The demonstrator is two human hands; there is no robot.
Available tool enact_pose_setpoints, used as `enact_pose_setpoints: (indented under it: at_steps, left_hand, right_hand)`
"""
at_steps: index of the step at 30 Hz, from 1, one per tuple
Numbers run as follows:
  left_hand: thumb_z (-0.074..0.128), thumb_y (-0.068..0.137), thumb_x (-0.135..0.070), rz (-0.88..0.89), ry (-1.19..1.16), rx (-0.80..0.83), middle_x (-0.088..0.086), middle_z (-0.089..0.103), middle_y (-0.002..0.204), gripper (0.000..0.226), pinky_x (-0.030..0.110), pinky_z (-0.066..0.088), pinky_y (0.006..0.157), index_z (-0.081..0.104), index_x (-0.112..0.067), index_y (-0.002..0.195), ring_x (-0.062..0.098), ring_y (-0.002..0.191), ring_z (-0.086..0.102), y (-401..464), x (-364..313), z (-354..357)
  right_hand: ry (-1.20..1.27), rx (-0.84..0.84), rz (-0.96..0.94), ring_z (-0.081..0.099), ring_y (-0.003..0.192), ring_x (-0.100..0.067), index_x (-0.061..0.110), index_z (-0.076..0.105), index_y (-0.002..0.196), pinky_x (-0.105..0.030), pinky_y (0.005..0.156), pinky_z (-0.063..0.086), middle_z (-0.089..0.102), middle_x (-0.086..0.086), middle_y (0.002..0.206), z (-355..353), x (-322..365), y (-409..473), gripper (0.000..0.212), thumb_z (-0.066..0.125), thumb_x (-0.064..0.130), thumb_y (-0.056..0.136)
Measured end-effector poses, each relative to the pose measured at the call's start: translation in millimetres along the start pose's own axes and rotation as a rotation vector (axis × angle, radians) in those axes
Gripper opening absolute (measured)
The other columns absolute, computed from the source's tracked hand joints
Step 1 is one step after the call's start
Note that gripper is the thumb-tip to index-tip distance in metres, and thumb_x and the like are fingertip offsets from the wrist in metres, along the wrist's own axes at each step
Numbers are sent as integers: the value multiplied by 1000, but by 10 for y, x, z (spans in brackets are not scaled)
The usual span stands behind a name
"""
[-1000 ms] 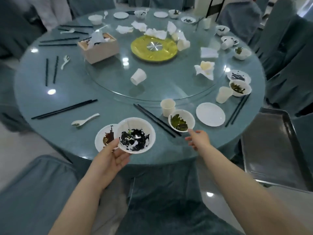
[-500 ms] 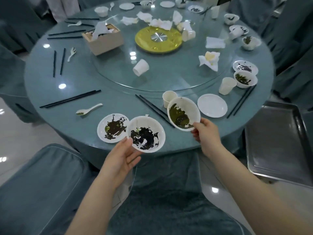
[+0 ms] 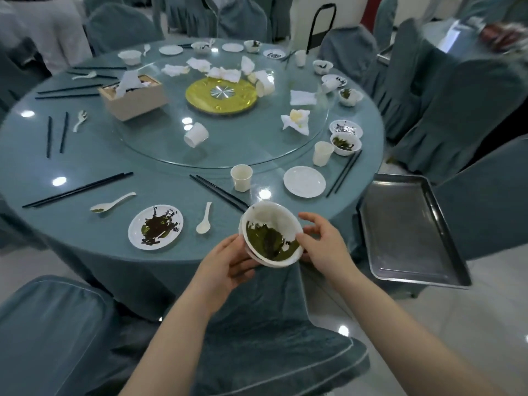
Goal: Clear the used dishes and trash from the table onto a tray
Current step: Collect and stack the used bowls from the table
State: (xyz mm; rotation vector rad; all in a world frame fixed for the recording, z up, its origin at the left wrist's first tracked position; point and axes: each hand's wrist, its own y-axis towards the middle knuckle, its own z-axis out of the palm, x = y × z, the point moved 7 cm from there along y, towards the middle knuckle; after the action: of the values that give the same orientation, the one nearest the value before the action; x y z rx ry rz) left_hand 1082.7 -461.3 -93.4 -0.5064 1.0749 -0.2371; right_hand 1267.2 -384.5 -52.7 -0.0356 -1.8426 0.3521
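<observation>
Two white bowls are nested into one stack (image 3: 270,224), the top one smeared with green sauce, held tilted just off the table's near edge. My left hand (image 3: 228,260) cups the stack from below and the left. My right hand (image 3: 321,242) holds its right rim with thumb and fingers. A metal tray (image 3: 405,230) sits to the right of the table, with nothing on it. A dirty saucer (image 3: 155,227), two white spoons (image 3: 205,220) (image 3: 113,202), a paper cup (image 3: 241,177) and black chopsticks (image 3: 218,192) lie on the round table (image 3: 85,167).
A glass turntable (image 3: 243,144) carries a tissue box (image 3: 133,98), a yellow centre plate (image 3: 221,94), crumpled napkins and a tipped cup (image 3: 195,134). More bowls, saucers and cups ring the far and right side. Covered chairs surround the table, one (image 3: 57,332) at my near left.
The green-sauced bowl in my right hand came over and now sits nested in the bowl my left hand held. Both hands meet at the stack. A spoon shows where the bowls stood.
</observation>
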Motion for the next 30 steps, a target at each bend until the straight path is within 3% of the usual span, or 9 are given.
enact_pose_setpoints:
  at_steps: [3, 7, 11, 18, 24, 30]
  left_hand:
    - [65, 72, -49, 6, 43, 43, 6, 73, 98, 43, 36, 57, 70, 67, -26, 108, 20, 87, 72, 103, 47, 369]
    - [64, 67, -60, -22, 66, 97, 8, 72, 106, 55, 42, 55, 73, 65, -29, 112, 24, 99, 69, 349, 226, 1029]
    - [72, 67, -44, -49, 103, 115, 9, 70, 112, 56, 41, 56, 78, 60, -22, 117, 27, 102, 67, 673, 483, 1764]
    - [69, 72, -31, -118, -59, 57, 14, 69, 110, 51, 37, 57, 71, 60, -18, 121, 26, 94, 69, 1271, 871, 2982]
    - [69, 70, -33, -70, -124, -20, 7, 72, 104, 52, 35, 57, 71, 58, -17, 119, 22, 91, 71, 1691, 765, 3311]
    - [67, 72, -34, -7, -221, -123, 3, 74, 99, 46, 38, 56, 75, 60, -20, 116, 22, 90, 71, 2111, 559, 3118]
  right_hand:
    - [116, 19, -3, 70, 76, -12, 36, 62, 100, -28, 62, 58, 71, 4, 90, -302, -47, 31, 32, 55, 6, 90]
    - [102, -9, -18, 70, 78, -8, 29, 67, 99, -26, 65, 59, 72, 9, 88, -992, -222, 228, 29, 58, 4, 88]
    - [112, 6, 6, 70, 75, -8, 30, 68, 95, -19, 59, 54, 73, 6, 85, -1748, -461, 503, 26, 60, 7, 88]
    - [10, 99, 61, 66, 73, -13, 31, 69, 99, -25, 64, 53, 71, 4, 84, -3225, -779, 1135, 18, 59, 19, 91]
    - [37, 122, 94, 63, 69, -9, 22, 69, 103, -21, 63, 50, 71, 0, 84, -3714, -840, 1679, 17, 59, 15, 90]
    - [10, 129, 144, 58, 62, -8, 17, 67, 103, -17, 54, 46, 71, -1, 83, -3715, -772, 2305, 16, 56, 13, 92]
